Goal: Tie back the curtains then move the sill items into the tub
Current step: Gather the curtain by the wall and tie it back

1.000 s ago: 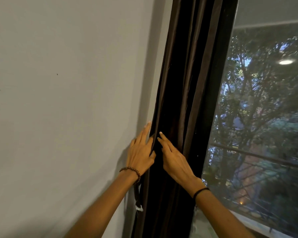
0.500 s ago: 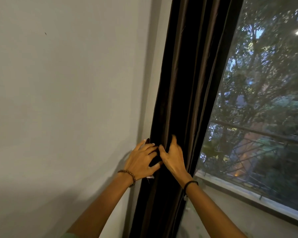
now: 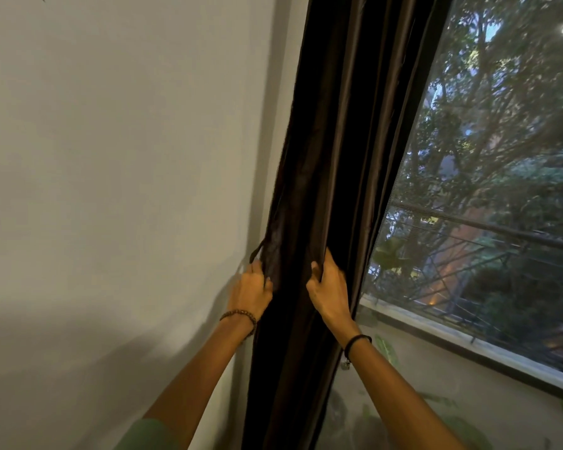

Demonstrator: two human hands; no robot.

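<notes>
A dark brown curtain (image 3: 345,131) hangs bunched between the grey wall and the window. My left hand (image 3: 252,292) grips its left edge close to the wall, where a thin dark strap (image 3: 256,250) sticks up just above my fingers. My right hand (image 3: 330,287) grips a fold of the curtain near the window side, fingers curled into the cloth. The two hands are apart with a band of curtain between them. No sill items or tub are in view.
The plain grey wall (image 3: 111,190) fills the left. The window (image 3: 501,157) at right shows trees and a railing outside, with the sill's edge (image 3: 462,355) running down to the right. Below it, the wall bears faint green leaf shapes.
My hands have drawn apart on the curtain: the left went toward the wall edge, the right toward the window. Both now clutch cloth instead of lying close together.
</notes>
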